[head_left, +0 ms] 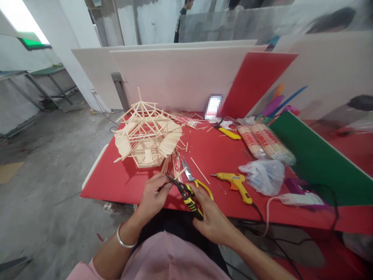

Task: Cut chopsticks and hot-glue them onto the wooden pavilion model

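Observation:
My right hand (210, 214) is wrapped round long-nosed pliers (189, 200) with black and yellow handles. Their dark jaws reach to the fingertips of my left hand (155, 194), which is closed in a pinch. A thin wooden stick (181, 172) slants up from the pinch, across the jaws. Just beyond stands a pavilion-like frame (145, 136) of pale wooden sticks, with a pointed top and fanned sides. Snips (189, 171) with yellow handles lie beside the pliers, partly behind my right hand. Loose sticks and a printed wrapper (176, 163) lie in front of the frame.
On the red table (101, 182) are a yellow glue gun (237, 182), a yellow-handled cutter (230, 133), packs of sticks (265, 142) and a plastic bag (265, 175). A lit phone (213, 107) leans at the back. A green board (320, 163) stands right; cables hang from the front edge.

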Demonstrator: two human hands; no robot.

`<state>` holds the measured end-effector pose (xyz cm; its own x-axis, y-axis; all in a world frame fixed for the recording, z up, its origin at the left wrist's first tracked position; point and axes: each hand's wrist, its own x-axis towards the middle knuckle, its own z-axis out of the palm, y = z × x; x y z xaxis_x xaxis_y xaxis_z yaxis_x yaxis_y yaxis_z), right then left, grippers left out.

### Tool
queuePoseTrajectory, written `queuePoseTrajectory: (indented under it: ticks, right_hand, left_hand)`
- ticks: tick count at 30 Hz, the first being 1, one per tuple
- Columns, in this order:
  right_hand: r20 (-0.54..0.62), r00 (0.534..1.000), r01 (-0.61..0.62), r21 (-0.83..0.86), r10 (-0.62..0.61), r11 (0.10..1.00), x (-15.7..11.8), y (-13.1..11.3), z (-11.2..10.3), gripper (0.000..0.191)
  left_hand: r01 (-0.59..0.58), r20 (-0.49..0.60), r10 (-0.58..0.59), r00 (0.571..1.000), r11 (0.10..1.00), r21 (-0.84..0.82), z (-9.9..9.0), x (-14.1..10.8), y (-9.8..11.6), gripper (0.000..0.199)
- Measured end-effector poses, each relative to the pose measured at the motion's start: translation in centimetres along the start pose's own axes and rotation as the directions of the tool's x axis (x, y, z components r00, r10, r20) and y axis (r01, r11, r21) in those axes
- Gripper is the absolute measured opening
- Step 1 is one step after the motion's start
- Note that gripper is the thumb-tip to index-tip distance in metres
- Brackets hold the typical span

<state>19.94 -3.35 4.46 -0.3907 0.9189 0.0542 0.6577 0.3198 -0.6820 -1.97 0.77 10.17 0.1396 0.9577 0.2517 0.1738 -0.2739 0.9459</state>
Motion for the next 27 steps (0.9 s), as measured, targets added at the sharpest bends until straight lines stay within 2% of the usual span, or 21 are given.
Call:
queuePoseTrajectory:
  ticks: [3, 8, 13, 17, 19, 23, 27]
  right_hand:
    - [0.031, 0.999, -0.032, 0.0, 0.032, 0.999, -0.3, 0.5, 0.2, 0.096]
    - [0.039, 0.999, -0.001, -0.019, 0.001, 1.0, -0.9, 1.6, 0.8, 0.098]
    - [-0.005, 1.0, 0.029, 0.02, -0.029, 0.999, -1.1, 1.2, 1.0, 0.094]
    - [-0.012, 0.999, 0.031, 0.028, -0.031, 0.999, -1.1, 1.2, 1.2, 0.093]
    - [0.009, 1.0, 0.025, 0.022, -0.025, 0.999, -1.2, 1.5, 1.2, 0.096]
    - [0.026, 0.999, 0.035, -0.003, -0.035, 0.999, -1.2, 2.3, 1.2, 0.099]
    - [0.014, 0.999, 0.038, 0.011, -0.038, 0.999, -1.3, 2.3, 1.2, 0.096]
  left_hand:
    - [-0.039, 0.022, 0.038, 0.999, 0.998, 0.04, 0.0, 0.1, -0.3, 0.022]
    - [-0.155, 0.068, 0.149, 0.986, 0.983, 0.099, 0.0, 0.0, -0.8, 0.025]
    - [-0.131, 0.07, 0.124, 0.99, 0.986, 0.103, 0.2, -0.4, -1.1, 0.026]
    - [-0.044, 0.127, 0.041, 0.991, 0.999, 0.024, 0.0, -0.2, -1.5, 0.023]
    - [0.051, 0.187, -0.036, 0.982, 0.996, -0.077, -0.2, -0.1, -1.6, 0.024]
    - [0.316, 0.352, -0.208, 0.913, 0.904, -0.287, -0.6, 0.2, -1.7, 0.036]
    - [0.431, 0.401, -0.277, 0.873, 0.823, -0.371, -0.7, 0.2, -2.0, 0.042]
